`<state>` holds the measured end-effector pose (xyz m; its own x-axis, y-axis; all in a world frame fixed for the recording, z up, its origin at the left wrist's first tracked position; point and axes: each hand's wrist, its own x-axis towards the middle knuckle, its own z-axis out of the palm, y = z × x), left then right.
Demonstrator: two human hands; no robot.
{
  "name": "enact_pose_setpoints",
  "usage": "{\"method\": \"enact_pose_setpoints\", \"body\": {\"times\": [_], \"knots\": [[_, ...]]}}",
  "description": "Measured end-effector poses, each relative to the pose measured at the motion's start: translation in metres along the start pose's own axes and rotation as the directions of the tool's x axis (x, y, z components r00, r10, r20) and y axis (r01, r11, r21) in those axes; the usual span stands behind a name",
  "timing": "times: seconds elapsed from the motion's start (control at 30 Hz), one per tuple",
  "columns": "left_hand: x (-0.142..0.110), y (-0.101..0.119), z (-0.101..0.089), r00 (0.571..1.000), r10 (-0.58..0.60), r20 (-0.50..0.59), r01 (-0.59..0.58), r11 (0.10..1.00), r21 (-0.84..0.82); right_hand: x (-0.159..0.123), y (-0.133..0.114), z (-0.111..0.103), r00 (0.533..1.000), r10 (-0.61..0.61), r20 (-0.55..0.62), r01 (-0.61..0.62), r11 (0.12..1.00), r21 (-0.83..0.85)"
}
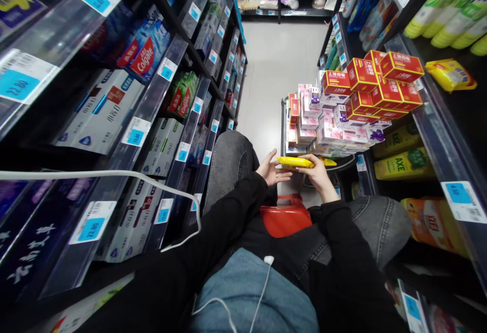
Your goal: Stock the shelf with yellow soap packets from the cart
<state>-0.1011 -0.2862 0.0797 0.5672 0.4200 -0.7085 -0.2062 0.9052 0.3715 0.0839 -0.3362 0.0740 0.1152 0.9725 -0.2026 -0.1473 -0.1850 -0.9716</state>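
Observation:
My right hand [318, 175] is closed on the near end of a flat yellow plastic-wrapped packet [293, 162], fingers on one side and thumb on the other. My left hand [272, 169] is beside the packet's other end, thumb raised and fingers stretched out under it. Whether those fingers touch the wrapper I cannot tell. Just behind my right hand a second yellow packet [328, 161] is partly hidden. Below both hands, between my legs, is a red plastic stool or box [286, 215].
A cart-like stack of pink and white boxes [330, 126] stands ahead, topped with red and yellow boxes [385, 87]. Another yellow packet [451, 74] lies on the right shelf. Toothpaste shelves [131, 138] line the left. A white cable [114, 174] crosses my left side.

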Motion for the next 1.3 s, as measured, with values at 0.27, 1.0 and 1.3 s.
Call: {"method": "enact_pose_setpoints", "body": {"times": [0.27,1.0,1.3], "knots": [[0.002,-0.003,0.002,0.974,0.224,-0.031,-0.219,0.970,0.108,0.003,0.001,-0.010,0.993,-0.043,0.108,0.062,0.982,-0.176],[0.008,-0.007,0.007,0.943,0.332,-0.007,-0.324,0.925,0.199,0.000,0.001,-0.003,0.973,0.228,0.033,-0.230,0.953,0.200],[0.012,-0.008,0.003,0.933,0.352,-0.072,-0.330,0.918,0.219,0.000,0.000,0.000,0.964,0.258,0.060,-0.265,0.930,0.254]]}}
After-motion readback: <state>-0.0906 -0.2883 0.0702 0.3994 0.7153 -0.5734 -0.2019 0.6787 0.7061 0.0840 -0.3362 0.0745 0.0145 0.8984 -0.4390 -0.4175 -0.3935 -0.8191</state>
